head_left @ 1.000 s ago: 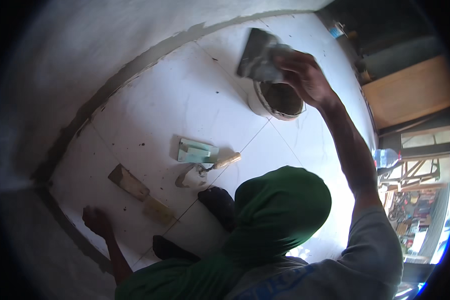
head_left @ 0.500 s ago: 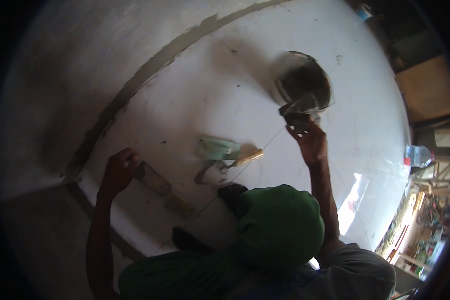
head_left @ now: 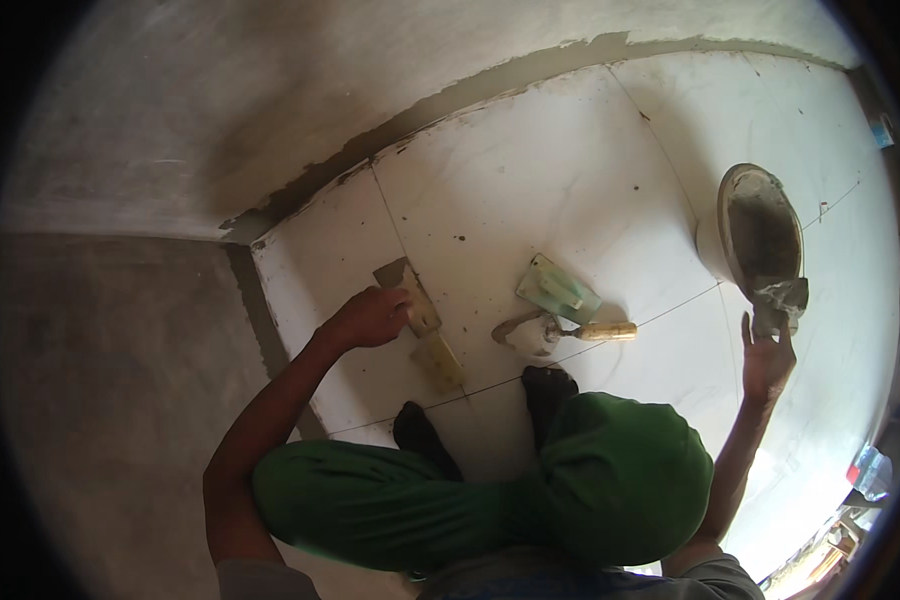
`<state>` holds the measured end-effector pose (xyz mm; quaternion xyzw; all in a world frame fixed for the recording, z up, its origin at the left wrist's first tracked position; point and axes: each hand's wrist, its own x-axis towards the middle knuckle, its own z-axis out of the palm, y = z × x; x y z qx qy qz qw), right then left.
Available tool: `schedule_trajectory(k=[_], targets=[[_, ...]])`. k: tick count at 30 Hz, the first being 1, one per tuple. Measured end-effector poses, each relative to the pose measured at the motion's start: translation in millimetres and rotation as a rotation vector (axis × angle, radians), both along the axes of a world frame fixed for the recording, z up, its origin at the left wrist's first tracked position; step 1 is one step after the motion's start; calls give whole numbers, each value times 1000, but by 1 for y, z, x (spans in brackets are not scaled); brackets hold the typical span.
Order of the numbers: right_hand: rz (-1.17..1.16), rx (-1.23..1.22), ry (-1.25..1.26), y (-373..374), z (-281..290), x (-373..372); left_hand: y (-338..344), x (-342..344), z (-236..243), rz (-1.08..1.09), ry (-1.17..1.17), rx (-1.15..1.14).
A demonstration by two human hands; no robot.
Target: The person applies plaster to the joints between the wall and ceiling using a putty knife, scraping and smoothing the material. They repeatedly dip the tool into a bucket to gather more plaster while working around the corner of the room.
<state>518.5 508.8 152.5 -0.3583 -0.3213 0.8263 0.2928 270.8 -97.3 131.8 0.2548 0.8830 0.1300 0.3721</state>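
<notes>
Your right hand (head_left: 767, 368), grasping a grey scraper (head_left: 782, 296), has come down to the bucket (head_left: 710, 248), frame right — mix (head_left: 760, 235) within reach; left hand (head_left: 368, 318), centre-left — grip I can't tell.

Passable: white tile floor (head_left: 660, 250) between pale-green rectangular float (head_left: 553, 287) and round, mortar-smeared bucket (head_left: 710, 248) | Blocking: wooden-handled trowel (head_left: 607, 331) at float's near side; grey mortar-caked tool (head_left: 780, 294) at bucket's near rim; yellow rectangular block (head_left: 437, 362) beside left hand (head_left: 368, 317)

A pale bucket (head_left: 712, 250), grey inside, stands toward the right edge of the floor (head_left: 540, 150); a grey tool (head_left: 778, 300) overlaps its near rim. A stained board (head_left: 425, 312) lies flat nearer the far-left corner.
</notes>
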Motion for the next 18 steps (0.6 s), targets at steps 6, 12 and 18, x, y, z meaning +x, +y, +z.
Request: schedule_trajectory(k=[6,12,18], targets=[[-84,199,-181,111,-8,84,32,10,0,26,-86,119],[-28,681,-310,70,18,63,43,4,22,201,-103,158],[175,1816,-967,-25,33,-46,51,9,14,-54,68,177]])
